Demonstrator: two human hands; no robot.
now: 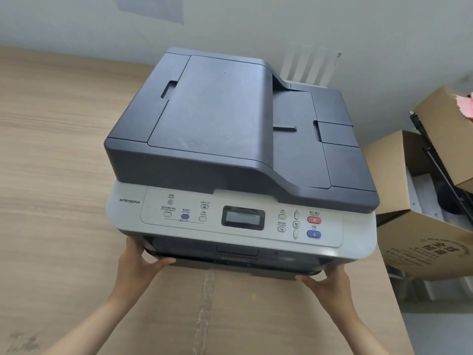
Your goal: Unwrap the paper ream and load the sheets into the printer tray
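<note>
Both hands are at the bottom front of the printer (240,155), one at each lower corner. The left hand (139,265) has its thumb laid along the front lip of the printer tray (230,262) and its fingers wrapped up around the left corner of the dark base; the right hand (325,280) mirrors it at the right corner, thumb pressed flat along the underside of the lip. The remaining fingers of both hands are tucked behind the corners, so how far they curl I cannot tell. Neither hand is pinching; each is clamped flat on the plastic.

The tray sits directly between the two thumbs, closed or nearly closed into the body, just below the grey control panel (240,216) with its small display. The printer rests on a taped cardboard box (230,316) that spreads out under the wrists, with a wood-grain surface (51,175) beyond the left fingers and open cartons (422,226) well beyond the right fingers. No paper ream is in view.

The machine looks heavy and rigid, with smooth plastic that could slip under dry fingertips, and the cardboard beneath may give or slide. For pulling the tray alone, the recessed lip midway between the thumbs seems the better hold; gripping the outer corners is likely to drag the whole body forward. The tray itself should be light and somewhat flexible once free, so it wants support from underneath
</note>
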